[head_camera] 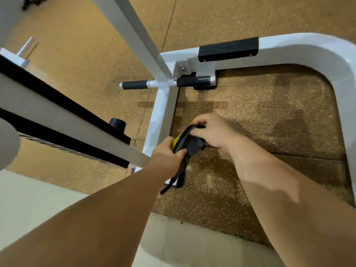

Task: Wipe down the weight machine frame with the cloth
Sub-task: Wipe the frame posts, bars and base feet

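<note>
Both left hand point(169, 152) and right hand point(211, 130) grip the bunched grey-and-yellow cloth point(193, 146) mid-frame, beside the white metal frame point(161, 116): wiping seemingly still to do.

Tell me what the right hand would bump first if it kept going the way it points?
Probably the white frame bar, just past the right hand, which grips the cloth. The bar may sit lower, so the hand might pass above it.

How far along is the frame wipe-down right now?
Done: nothing I can confirm; no wiped patch shows. In hand: left hand and right hand both grip the bunched dark cloth, beside the white base bar, not pressed to it. Left: the wiping itself, base bar, curved rail, upright.
</note>
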